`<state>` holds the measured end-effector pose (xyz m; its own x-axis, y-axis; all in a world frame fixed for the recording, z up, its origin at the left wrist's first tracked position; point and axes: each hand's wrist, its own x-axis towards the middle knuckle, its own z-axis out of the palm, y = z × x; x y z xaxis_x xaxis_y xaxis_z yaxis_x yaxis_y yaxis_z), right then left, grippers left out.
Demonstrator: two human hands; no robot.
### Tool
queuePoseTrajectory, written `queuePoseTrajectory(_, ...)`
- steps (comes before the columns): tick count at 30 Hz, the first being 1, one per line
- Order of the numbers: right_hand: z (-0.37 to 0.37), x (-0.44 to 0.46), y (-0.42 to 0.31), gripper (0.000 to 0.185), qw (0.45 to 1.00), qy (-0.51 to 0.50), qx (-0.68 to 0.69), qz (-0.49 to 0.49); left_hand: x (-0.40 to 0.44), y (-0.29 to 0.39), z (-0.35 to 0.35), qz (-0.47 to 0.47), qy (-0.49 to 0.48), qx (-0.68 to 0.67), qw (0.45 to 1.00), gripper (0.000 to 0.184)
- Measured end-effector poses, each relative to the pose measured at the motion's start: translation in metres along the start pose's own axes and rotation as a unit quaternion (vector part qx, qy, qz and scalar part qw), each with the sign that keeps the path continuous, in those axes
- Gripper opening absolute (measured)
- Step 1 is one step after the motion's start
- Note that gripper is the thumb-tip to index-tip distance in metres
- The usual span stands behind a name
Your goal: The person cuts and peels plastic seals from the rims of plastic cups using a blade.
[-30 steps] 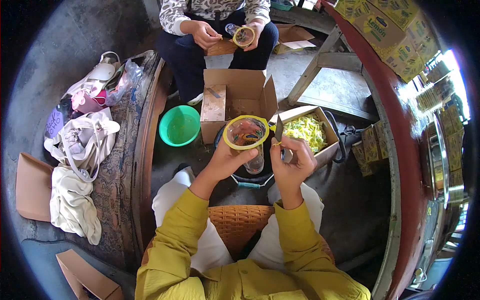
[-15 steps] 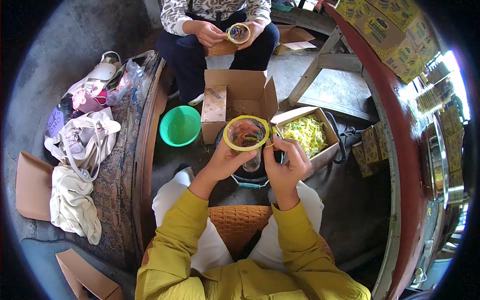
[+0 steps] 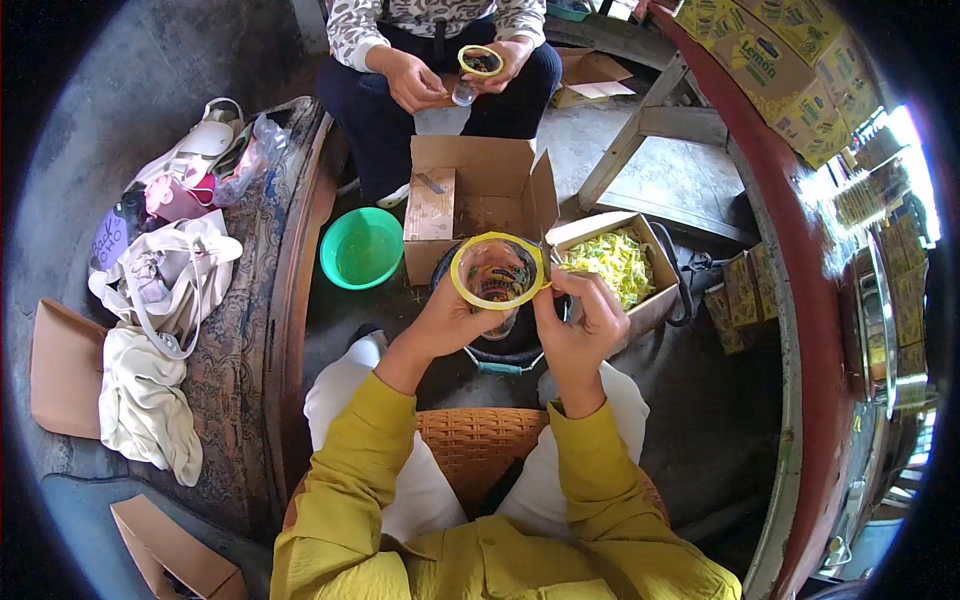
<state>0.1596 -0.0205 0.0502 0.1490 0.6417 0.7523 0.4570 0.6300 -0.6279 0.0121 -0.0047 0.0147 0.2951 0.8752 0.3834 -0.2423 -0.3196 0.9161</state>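
Note:
My left hand [image 3: 450, 322] is wrapped around a clear plastic cup [image 3: 497, 275] with a yellow rim and printed sides, its mouth tilted up toward me. On the cup's right side, my right hand [image 3: 583, 325] is closed in a pinch at the rim, where a thin yellow strip [image 3: 545, 286] shows between the fingertips. Below the cup is a dark bucket with a blue handle grip [image 3: 498, 368], partly hidden by my hands. Just right of my right hand, a carton [image 3: 650, 312] holds a heap of yellow strips [image 3: 610, 268].
Opposite sits a person [image 3: 440, 75] handling another yellow-rimmed cup [image 3: 480, 62]. Between us stand an open cardboard box [image 3: 490, 152] and a green basin [image 3: 360, 250]. Bags and cloth [image 3: 150, 400] lie on the bench at left; a red-edged table [image 3: 745, 120] stands at right.
My cup has shifted slightly right and its mouth faces me more, with my right hand still at the rim. The other person's right hand has moved down from their cup, which now tilts differently.

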Motion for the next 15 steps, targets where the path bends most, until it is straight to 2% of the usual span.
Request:
queuePoseTrajectory(6,-0.0007,0.0010,-0.0012,0.017,1.000,0.001,0.015,0.003,0.0019,0.0055,0.0004,0.034,0.010,0.034,0.999,0.058)
queuePoseTrajectory(9,0.0010,-0.0007,0.0007,0.016,0.999,0.016,0.043,0.027,0.0055,0.0084,0.0011,0.036,0.058,0.035,0.997,0.060)
queuePoseTrajectory(12,0.0038,-0.0032,-0.0024,0.015,0.998,0.020,0.055,0.020,0.0061,0.0025,0.0030,0.079,0.107,0.040,0.990,0.065)
queuePoseTrajectory(15,0.0061,-0.0044,-0.0046,0.015,0.999,0.015,0.047,0.010,0.0055,0.0037,0.0019,0.084,0.104,0.141,0.981,0.070)
